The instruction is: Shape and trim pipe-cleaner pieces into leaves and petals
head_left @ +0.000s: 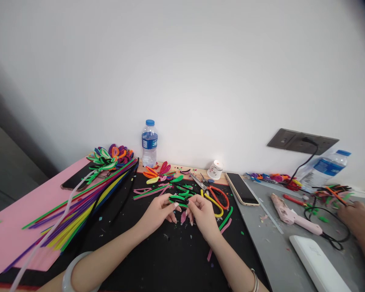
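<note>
Between my two hands is a green and black pipe-cleaner loop (179,200), held over the black mat (170,259). My left hand (158,211) pinches its left end between thumb and fingers. At the right end, my right hand (201,213) grips it the same way. A small pink pipe-cleaner piece (183,217) shows just below, between the hands. More green bent pieces (185,188) lie right behind them. Scissors with orange handles (219,196) and a yellow-handled tool (212,202) rest beyond my right hand.
Long coloured pipe cleaners (79,211) lie on pink sheet (18,227) at left. A water bottle (149,144), paper cup (215,169) and phone (242,189) stand or lie near the wall. On the right are a pink glue gun (295,217), its cord, and another person's hand (355,221).
</note>
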`<state>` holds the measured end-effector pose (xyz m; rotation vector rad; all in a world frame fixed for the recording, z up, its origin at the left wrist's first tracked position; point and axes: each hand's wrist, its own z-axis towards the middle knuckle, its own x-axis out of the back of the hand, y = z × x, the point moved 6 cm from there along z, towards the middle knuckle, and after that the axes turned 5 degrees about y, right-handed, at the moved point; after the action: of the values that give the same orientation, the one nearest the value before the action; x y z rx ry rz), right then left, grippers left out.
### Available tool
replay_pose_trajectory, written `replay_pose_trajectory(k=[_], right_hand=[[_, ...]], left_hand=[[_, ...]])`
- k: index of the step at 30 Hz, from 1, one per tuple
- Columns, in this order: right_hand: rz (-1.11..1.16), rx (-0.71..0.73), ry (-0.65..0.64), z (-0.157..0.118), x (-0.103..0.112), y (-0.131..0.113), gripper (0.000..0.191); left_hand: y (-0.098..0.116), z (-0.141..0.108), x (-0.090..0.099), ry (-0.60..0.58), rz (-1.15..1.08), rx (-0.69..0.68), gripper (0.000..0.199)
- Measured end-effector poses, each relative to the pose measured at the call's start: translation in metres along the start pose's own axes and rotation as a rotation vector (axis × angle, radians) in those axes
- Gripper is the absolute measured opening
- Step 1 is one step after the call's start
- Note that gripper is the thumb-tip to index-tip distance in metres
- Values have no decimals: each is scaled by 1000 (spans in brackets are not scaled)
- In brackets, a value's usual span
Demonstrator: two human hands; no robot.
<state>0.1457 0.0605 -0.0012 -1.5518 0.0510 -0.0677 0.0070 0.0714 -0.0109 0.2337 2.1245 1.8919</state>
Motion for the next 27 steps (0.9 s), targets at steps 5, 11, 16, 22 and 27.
replay_pose_trajectory(k=[5,11,16,22,27], right_hand=[[30,-28,-31,0,-2,0,26],[18,-27,-63,0,-3,1,23],[38,-36,-57,1,-2,0,22],[21,-40,-42,2,0,1,23],[5,-30,-31,2,1,0,23]], left_hand=[[6,0,6,70,109,-108,19],[20,-4,8,133,75,-162,28],[23,-6,9,154,159,-196,14],[23,-6,12,167,248,-278,15],[23,-4,17,214,307,-304,16]])
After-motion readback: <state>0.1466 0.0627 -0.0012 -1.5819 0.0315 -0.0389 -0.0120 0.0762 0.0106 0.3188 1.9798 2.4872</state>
